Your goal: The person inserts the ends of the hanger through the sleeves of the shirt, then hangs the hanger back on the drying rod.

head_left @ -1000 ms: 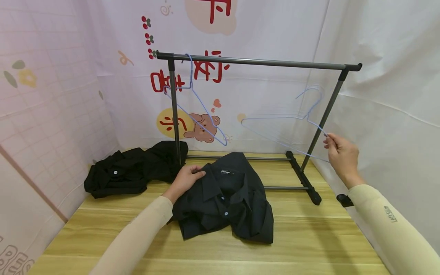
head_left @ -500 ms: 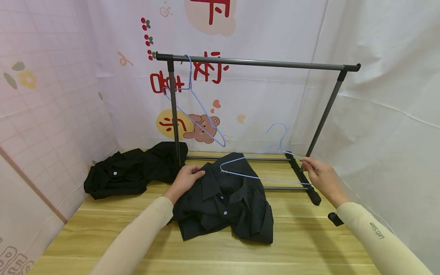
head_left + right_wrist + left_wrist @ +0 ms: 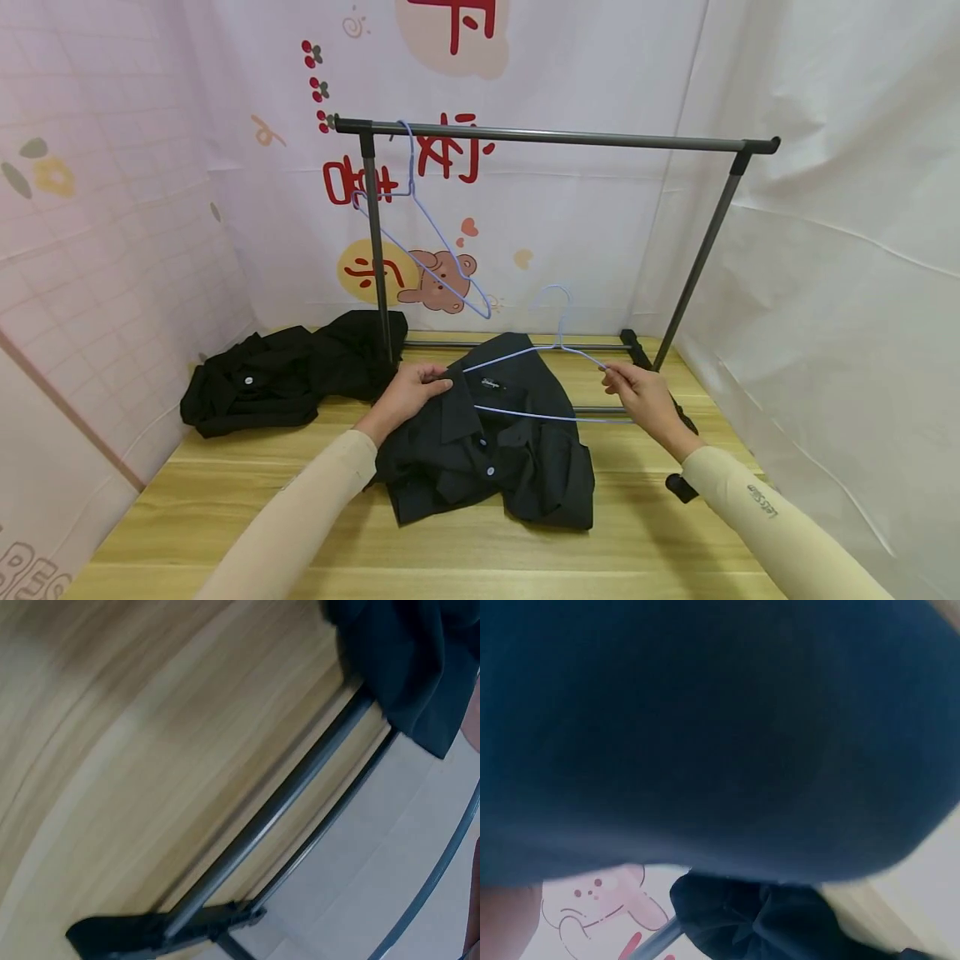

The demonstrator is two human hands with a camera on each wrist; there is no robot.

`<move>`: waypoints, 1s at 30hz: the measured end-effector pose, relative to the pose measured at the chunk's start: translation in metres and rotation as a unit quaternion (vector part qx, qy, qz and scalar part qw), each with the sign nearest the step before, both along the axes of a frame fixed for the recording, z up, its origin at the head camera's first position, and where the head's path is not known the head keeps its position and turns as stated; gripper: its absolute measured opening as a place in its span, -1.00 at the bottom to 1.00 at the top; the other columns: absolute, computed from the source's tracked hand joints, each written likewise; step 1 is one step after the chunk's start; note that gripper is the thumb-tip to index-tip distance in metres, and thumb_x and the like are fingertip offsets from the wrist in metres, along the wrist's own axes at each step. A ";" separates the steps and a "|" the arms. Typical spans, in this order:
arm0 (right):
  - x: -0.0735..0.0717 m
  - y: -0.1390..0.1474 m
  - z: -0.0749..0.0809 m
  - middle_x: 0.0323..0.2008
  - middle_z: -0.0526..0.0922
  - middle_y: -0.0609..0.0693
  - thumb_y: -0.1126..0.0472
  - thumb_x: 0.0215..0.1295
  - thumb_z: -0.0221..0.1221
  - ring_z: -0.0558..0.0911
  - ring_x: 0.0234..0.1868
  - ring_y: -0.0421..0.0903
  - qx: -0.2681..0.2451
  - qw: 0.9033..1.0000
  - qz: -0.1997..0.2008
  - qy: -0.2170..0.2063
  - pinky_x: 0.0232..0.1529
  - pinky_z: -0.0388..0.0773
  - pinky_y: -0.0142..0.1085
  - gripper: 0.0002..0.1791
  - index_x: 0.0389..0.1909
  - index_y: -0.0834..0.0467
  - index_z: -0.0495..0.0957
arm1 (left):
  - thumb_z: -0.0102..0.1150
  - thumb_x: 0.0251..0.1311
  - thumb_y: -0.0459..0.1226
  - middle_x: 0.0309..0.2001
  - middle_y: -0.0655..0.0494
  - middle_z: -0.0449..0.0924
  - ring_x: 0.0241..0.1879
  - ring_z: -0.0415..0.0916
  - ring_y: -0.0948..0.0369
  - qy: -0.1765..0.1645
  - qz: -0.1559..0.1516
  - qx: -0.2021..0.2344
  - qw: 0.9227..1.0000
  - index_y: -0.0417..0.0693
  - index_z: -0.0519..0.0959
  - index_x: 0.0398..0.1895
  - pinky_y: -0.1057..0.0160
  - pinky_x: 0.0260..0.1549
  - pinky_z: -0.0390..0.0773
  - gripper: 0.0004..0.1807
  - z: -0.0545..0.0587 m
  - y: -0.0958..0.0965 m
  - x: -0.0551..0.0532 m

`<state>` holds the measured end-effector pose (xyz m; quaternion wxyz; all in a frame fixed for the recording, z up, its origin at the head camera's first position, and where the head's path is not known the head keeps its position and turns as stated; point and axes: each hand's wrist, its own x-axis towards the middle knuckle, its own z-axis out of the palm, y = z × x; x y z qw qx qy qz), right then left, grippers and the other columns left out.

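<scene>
A black button-up shirt point(image 3: 427, 458) lies on the wooden table, collar toward the back. My left hand point(image 3: 408, 393) pinches it beside the collar, at the left. Dark cloth point(image 3: 720, 735) fills most of the left wrist view, hiding nearly all of that hand. My right hand point(image 3: 647, 404) pinches one shoulder of a light blue wire clothes hanger point(image 3: 525, 412), whose hook points up. The hanger's far end reaches into the neck opening, and its tip is hidden behind the collar flap. In the right wrist view, the hanger wire point(image 3: 430, 882) curves along the right edge.
A dark metal clothes rack point(image 3: 555, 136) stands at the back of the table. Another blue hanger point(image 3: 412, 158) hangs near its left end. A second black garment point(image 3: 292, 379) lies bunched at the left. Printed cloth walls point(image 3: 585, 217) enclose the back and sides.
My right hand has brought the hanger down and left, from beside the rack's right post to the shirt's neck, its end now under the collar. The left hand has stayed on the shirt.
</scene>
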<state>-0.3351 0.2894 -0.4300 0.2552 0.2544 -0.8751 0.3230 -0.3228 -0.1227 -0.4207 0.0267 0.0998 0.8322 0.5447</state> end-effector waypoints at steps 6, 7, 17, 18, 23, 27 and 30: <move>0.002 -0.024 -0.007 -0.41 0.69 0.03 0.36 0.47 0.08 0.72 -0.40 -0.03 -0.045 0.996 0.028 -0.075 -0.36 0.66 -0.29 -0.81 -0.08 0.32 0.65 | 0.14 0.40 -0.30 -0.10 0.01 0.65 -0.15 0.52 0.12 -0.008 -0.044 -0.057 0.997 -0.18 0.64 0.02 0.08 0.01 0.50 -0.77 0.012 0.005 0.004; 0.003 -0.028 -0.008 -0.42 0.68 0.03 0.35 0.47 0.08 0.72 -0.40 -0.03 -0.051 0.994 0.034 -0.085 -0.35 0.67 -0.27 -0.81 -0.09 0.32 0.65 | 0.13 0.41 -0.30 -0.10 0.01 0.65 -0.14 0.52 0.12 -0.005 -0.049 -0.068 0.996 -0.18 0.64 0.02 0.07 0.01 0.50 -0.78 0.014 0.008 0.004; 0.008 -0.066 -0.004 -0.45 0.68 0.01 0.31 0.46 0.12 0.72 -0.41 -0.05 -0.041 0.993 0.060 -0.097 -0.35 0.65 -0.29 -0.84 -0.14 0.25 0.67 | 0.14 0.40 -0.31 -0.27 0.10 0.60 -0.30 0.46 0.15 0.073 -0.025 -0.110 0.991 -0.08 0.63 -0.13 0.14 -0.22 0.45 -0.90 0.017 0.044 0.010; 0.009 -0.069 -0.003 -0.46 0.69 0.00 0.32 0.45 0.13 0.72 -0.41 -0.07 -0.040 0.993 0.064 -0.095 -0.34 0.65 -0.29 -0.84 -0.14 0.27 0.67 | 0.14 0.40 -0.31 -0.29 0.11 0.59 -0.32 0.45 0.15 0.078 -0.024 -0.107 0.991 -0.07 0.63 -0.13 0.15 -0.24 0.44 -0.90 0.018 0.047 0.010; 0.012 -0.079 0.001 -0.46 0.68 -0.06 0.34 0.43 0.14 0.72 -0.38 -0.13 -0.048 0.989 0.080 -0.114 -0.28 0.66 -0.26 -0.84 -0.15 0.33 0.66 | 0.14 0.41 -0.30 -0.20 0.11 0.64 -0.28 0.49 0.15 0.105 -0.027 -0.094 0.990 -0.06 0.65 -0.06 0.14 -0.19 0.47 -0.85 0.024 0.059 0.009; 0.015 -0.080 0.004 -0.39 0.71 -0.02 0.33 0.44 0.14 0.71 -0.32 -0.11 -0.057 0.982 0.082 -0.162 -0.24 0.65 -0.26 -0.83 -0.15 0.33 0.67 | 0.16 0.39 -0.30 -0.09 0.09 0.66 -0.14 0.53 0.14 0.104 -0.029 -0.088 0.990 -0.05 0.67 -0.01 0.08 -0.04 0.49 -0.81 0.025 0.060 0.007; 0.015 -0.079 0.007 -0.17 0.72 0.03 0.28 0.45 0.14 0.68 -0.18 -0.08 -0.041 0.977 0.085 -0.191 -0.14 0.62 -0.20 -0.78 -0.02 0.26 0.66 | 0.21 0.35 -0.30 -0.03 0.09 0.65 -0.04 0.54 0.12 0.101 -0.033 -0.084 0.991 -0.05 0.69 -0.02 0.05 0.05 0.47 -0.80 0.024 0.062 0.006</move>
